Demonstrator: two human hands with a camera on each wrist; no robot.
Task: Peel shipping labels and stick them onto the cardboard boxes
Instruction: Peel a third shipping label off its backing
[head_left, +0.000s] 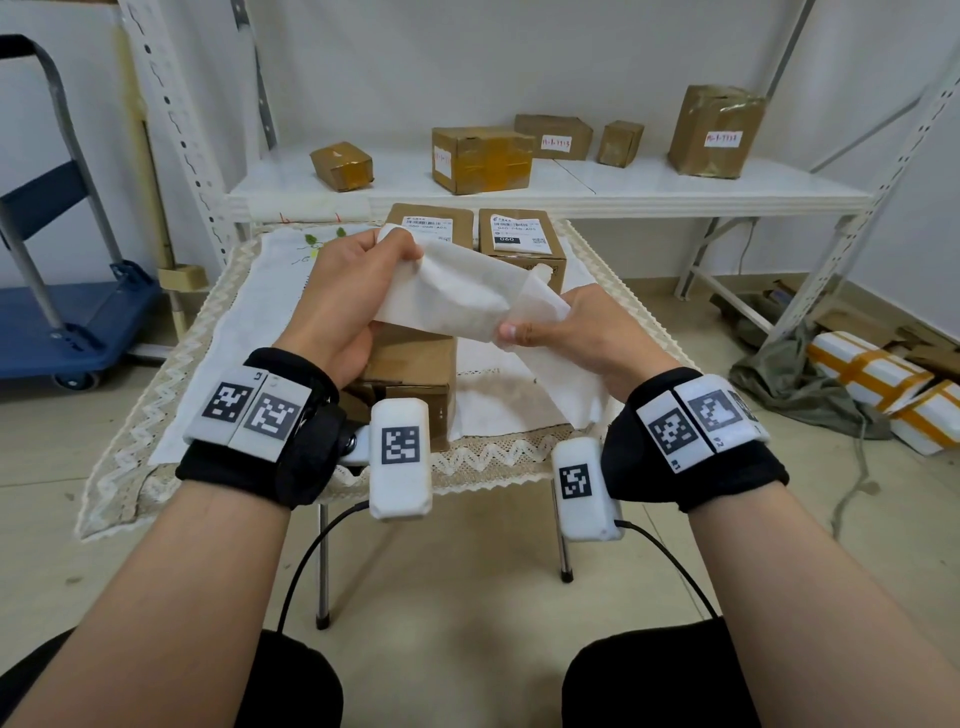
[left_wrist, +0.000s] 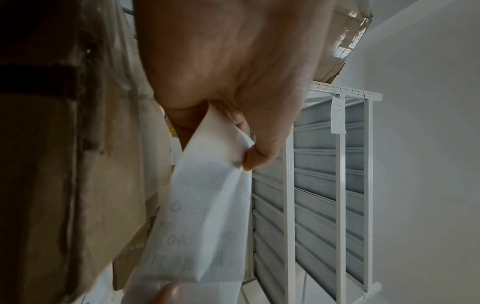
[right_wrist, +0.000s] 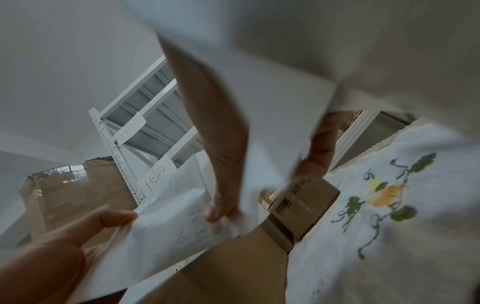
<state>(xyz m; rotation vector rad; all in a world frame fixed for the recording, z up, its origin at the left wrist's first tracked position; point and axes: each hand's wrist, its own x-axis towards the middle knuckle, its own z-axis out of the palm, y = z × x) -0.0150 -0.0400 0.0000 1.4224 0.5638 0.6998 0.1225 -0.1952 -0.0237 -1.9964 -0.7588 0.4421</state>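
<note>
1. In the middle of the head view, the left hand (head_left: 345, 291) is closed around the upper left end of a white shipping label (head_left: 457, 291). Its fingers are curled, and the left wrist view shows the thumb (left_wrist: 262, 152) pressing the paper.
2. The right hand (head_left: 566, 338) pinches the lower right end of the paper between thumb and fingers. A translucent backing strip (head_left: 563, 384) hangs down from this hand toward the table.
3. The label is held in the air, stretched and a little wrinkled between both hands. Faint printing shows through it in the left wrist view.
4. Directly under the hands stands a plain cardboard box (head_left: 410, 379) on the white tablecloth (head_left: 249, 332).
5. Behind it, in the upper centre, two labelled boxes (head_left: 519, 239) stand side by side on the same table.
6. Further up the frame, a white shelf (head_left: 649, 187) carries five taped parcels.
</note>
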